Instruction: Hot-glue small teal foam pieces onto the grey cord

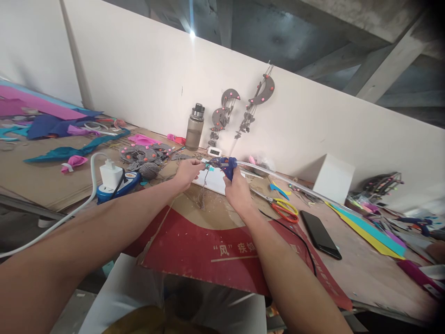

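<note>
My right hand is wrapped round the handle of a blue glue gun, its nozzle pointing left. A long clear glue stick runs out of the gun's back end toward the right. Close to the nozzle, my left hand is closed in a pinch on a small piece of grey yarn, whose strands dangle below. Exactly where the nozzle meets the yarn is too small to make out. Beneath both hands lies a white sheet on a red and tan cardboard.
Scissors and a black phone lie to the right. On the left are a blue power strip with a white charger and a ball of grey yarn. A bottle stands by the wall, near hanging grey moon ornaments.
</note>
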Tool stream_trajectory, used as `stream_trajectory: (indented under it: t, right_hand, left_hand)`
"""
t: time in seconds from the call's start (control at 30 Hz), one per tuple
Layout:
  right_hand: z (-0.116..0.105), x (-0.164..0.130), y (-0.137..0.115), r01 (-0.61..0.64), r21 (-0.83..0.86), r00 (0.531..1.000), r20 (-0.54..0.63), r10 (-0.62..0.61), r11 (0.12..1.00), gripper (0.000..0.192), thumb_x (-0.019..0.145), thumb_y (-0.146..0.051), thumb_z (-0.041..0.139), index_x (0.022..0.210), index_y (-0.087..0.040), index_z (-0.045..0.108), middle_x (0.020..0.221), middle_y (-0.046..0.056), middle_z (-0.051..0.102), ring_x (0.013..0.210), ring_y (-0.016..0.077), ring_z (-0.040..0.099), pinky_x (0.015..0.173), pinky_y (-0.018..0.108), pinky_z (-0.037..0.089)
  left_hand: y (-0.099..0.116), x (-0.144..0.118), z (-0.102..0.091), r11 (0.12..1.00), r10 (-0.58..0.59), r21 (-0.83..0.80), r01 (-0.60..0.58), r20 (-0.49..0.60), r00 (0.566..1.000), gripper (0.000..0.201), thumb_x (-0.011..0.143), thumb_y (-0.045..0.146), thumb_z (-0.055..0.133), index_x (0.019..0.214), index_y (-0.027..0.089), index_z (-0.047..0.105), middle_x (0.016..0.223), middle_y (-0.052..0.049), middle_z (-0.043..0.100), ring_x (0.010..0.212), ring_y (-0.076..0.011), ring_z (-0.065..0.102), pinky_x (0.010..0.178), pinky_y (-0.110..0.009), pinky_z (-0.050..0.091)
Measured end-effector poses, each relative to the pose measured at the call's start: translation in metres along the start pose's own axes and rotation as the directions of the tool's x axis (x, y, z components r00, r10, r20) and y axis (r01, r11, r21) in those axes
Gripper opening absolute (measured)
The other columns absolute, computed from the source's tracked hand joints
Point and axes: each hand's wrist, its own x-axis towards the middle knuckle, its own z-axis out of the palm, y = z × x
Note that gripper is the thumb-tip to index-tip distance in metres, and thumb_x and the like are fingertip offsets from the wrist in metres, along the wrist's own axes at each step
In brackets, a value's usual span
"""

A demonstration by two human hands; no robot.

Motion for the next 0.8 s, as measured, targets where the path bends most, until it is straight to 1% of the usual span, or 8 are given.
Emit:
stream_trajectory:
  t: [0.3, 0.43, 0.5, 0.53, 0.63, 0.7, 0.73, 0.8]
  right_hand:
    - [-0.002, 0.000, 0.000, -0.008, 0.032, 1.000, 0.013, 0.007, 0.999, 0.042, 0.085, -0.022, 0.045, 0.126, -0.015, 0.042, 0.102, 0.015, 0.064, 0.093, 0.0286, 0.061, 0.081, 0.038, 0.044]
    - [-0.001, 0.004, 0.004, -0.036, 0.141, 0.999, 0.007, 0.035, 0.989, 0.037, 0.082, -0.023, 0.049, 0.119, -0.017, 0.046, 0.101, 0.013, 0.064, 0.089, 0.0259, 0.061, 0.077, 0.037, 0.046]
    - [0.001, 0.008, 0.008, -0.109, 0.293, 0.994, 0.028, 0.105, 0.950, 0.034, 0.079, -0.024, 0.052, 0.112, -0.020, 0.048, 0.096, 0.009, 0.065, 0.077, 0.0204, 0.061, 0.069, 0.033, 0.048]
    - [0.003, 0.010, 0.010, -0.162, 0.391, 0.987, 0.057, 0.152, 0.906, 0.031, 0.077, -0.024, 0.053, 0.108, -0.021, 0.048, 0.092, 0.006, 0.065, 0.068, 0.0168, 0.059, 0.063, 0.030, 0.048]
    - [0.005, 0.017, 0.017, -0.303, 0.635, 0.952, 0.166, 0.257, 0.710, 0.024, 0.076, -0.024, 0.053, 0.099, -0.022, 0.045, 0.080, 0.000, 0.064, 0.048, 0.0083, 0.047, 0.044, 0.021, 0.041]
    - [0.005, 0.021, 0.022, -0.337, 0.696, 0.937, 0.183, 0.298, 0.634, 0.020, 0.077, -0.025, 0.052, 0.095, -0.021, 0.044, 0.078, -0.001, 0.062, 0.045, 0.0065, 0.044, 0.040, 0.019, 0.038]
    - [0.005, 0.023, 0.026, -0.350, 0.693, 0.930, 0.177, 0.322, 0.630, 0.018, 0.078, -0.026, 0.050, 0.094, -0.021, 0.044, 0.078, 0.000, 0.062, 0.045, 0.0065, 0.045, 0.040, 0.019, 0.040]
    - [0.004, 0.025, 0.035, -0.379, 0.616, 0.917, 0.150, 0.369, 0.691, 0.014, 0.080, -0.027, 0.047, 0.091, -0.019, 0.046, 0.078, 0.002, 0.062, 0.050, 0.0089, 0.051, 0.046, 0.022, 0.045]
  left_hand:
    - [0.000, -0.001, 0.000, 0.999, 0.027, 0.032, -0.027, 0.002, 1.000, 0.011, 0.065, 0.024, 0.065, 0.065, 0.015, 0.061, 0.055, 0.002, 0.048, 0.047, -0.0069, 0.041, 0.044, -0.020, 0.033]
    - [0.002, -0.002, -0.001, 0.994, 0.075, 0.086, -0.074, -0.008, 0.997, 0.011, 0.068, 0.025, 0.062, 0.065, 0.015, 0.060, 0.055, 0.002, 0.049, 0.046, -0.0072, 0.042, 0.043, -0.020, 0.034]
    - [0.002, -0.001, -0.001, 0.994, 0.078, 0.077, -0.076, -0.013, 0.997, 0.012, 0.068, 0.026, 0.063, 0.066, 0.015, 0.061, 0.058, 0.001, 0.051, 0.048, -0.0071, 0.043, 0.044, -0.020, 0.035]
    - [0.002, 0.000, -0.001, 0.996, 0.071, 0.062, -0.070, -0.013, 0.997, 0.012, 0.068, 0.026, 0.064, 0.067, 0.015, 0.062, 0.059, 0.001, 0.052, 0.048, -0.0070, 0.043, 0.045, -0.019, 0.036]
    - [0.001, 0.001, 0.000, 1.000, 0.020, 0.001, -0.020, -0.008, 1.000, 0.012, 0.067, 0.026, 0.066, 0.068, 0.014, 0.062, 0.059, 0.001, 0.051, 0.048, -0.0064, 0.042, 0.044, -0.019, 0.035]
    - [-0.001, 0.001, 0.001, 0.999, -0.022, -0.042, 0.022, 0.001, 1.000, 0.012, 0.067, 0.025, 0.067, 0.068, 0.014, 0.061, 0.057, 0.001, 0.050, 0.046, -0.0059, 0.040, 0.043, -0.019, 0.033]
    - [-0.001, 0.001, 0.001, 0.997, -0.038, -0.060, 0.038, 0.008, 0.999, 0.012, 0.067, 0.024, 0.067, 0.068, 0.014, 0.061, 0.057, 0.001, 0.049, 0.045, -0.0056, 0.039, 0.043, -0.019, 0.032]
    - [-0.002, 0.001, 0.002, 0.995, -0.049, -0.086, 0.050, 0.019, 0.999, 0.013, 0.067, 0.024, 0.068, 0.068, 0.014, 0.060, 0.057, 0.001, 0.049, 0.045, -0.0053, 0.038, 0.042, -0.019, 0.031]
